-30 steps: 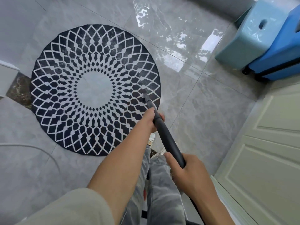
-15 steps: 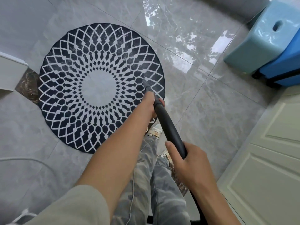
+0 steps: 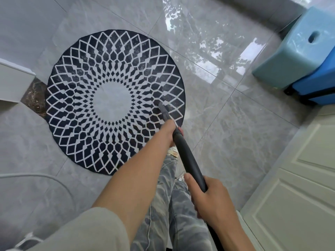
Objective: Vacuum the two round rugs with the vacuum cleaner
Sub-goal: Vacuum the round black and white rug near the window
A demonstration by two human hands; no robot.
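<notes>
The floor point(image 3: 235, 142) is of glossy grey tiles with thin joints. A round rug point(image 3: 112, 73), dark with a white diamond pattern, lies flat on it at 10 o'clock. At the rug's 9 o'clock edge runs a dark stone strip point(image 3: 34, 98). At 2 o'clock a light blue stool point(image 3: 293, 57) stands, touching a blue suitcase point(image 3: 319, 87). A white cord point(image 3: 54, 180) curves at 8 o'clock.

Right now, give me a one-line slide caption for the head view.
Vacuuming: left hand and right hand grip the vacuum wand, its nozzle on the black-and-white round rug.
</notes>
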